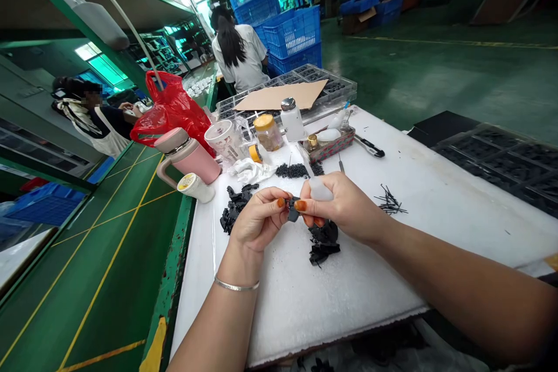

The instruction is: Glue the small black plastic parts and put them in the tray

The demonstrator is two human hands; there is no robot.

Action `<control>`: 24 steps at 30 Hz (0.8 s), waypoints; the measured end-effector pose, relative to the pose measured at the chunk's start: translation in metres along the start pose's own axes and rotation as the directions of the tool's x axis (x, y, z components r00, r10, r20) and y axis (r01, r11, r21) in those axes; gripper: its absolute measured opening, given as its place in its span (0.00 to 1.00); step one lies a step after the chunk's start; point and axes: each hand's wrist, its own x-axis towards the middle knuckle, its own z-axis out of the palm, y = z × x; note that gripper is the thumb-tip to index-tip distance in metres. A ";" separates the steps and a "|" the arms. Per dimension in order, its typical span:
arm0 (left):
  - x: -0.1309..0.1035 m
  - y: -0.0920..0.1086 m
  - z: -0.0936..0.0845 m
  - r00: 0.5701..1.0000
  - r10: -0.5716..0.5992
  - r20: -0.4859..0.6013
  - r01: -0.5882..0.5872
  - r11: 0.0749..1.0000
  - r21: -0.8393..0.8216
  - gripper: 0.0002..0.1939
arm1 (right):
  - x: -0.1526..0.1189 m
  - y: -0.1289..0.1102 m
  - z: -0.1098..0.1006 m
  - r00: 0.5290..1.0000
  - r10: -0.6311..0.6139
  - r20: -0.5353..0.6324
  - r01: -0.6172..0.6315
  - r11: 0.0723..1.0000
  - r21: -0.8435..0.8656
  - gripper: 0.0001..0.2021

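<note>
A small black plastic part [293, 213] is pinched in the fingertips of my left hand [257, 218]. My right hand [349, 206] is closed around a small translucent white squeeze bottle [321, 189], its narrow tip pointing up and away, while its thumb and fingers also meet the black part. To the left lies a heap of black plastic parts [235, 206]; more black pieces [325, 241] lie below my right hand. Beyond my hands is a pile of tiny black rings [296, 171]. Several thin black pins [392, 200] are scattered to the right.
A pink tumbler [198, 160], white jar [196, 187], pump bottle [292, 121] and yellow-lidded jar [267, 132] stand on the white table [366, 285]. A utility knife [369, 146] lies behind. Green conveyor [100, 267] runs left; two other people sit beyond.
</note>
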 end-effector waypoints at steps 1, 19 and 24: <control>0.000 0.000 -0.001 1.000 -0.004 0.007 0.004 1.000 -0.003 0.14 | 0.000 0.000 0.000 1.000 -0.007 0.005 0.007 1.000 -0.003 0.19; -0.007 -0.003 0.003 0.987 -0.053 0.149 0.030 0.988 0.152 0.23 | -0.007 -0.005 0.002 0.990 -0.100 0.098 0.108 0.991 -0.084 0.18; -0.007 -0.003 0.002 0.992 -0.047 0.114 0.025 0.983 0.182 0.23 | -0.010 -0.004 0.002 0.966 -0.236 0.104 0.256 0.928 -0.270 0.16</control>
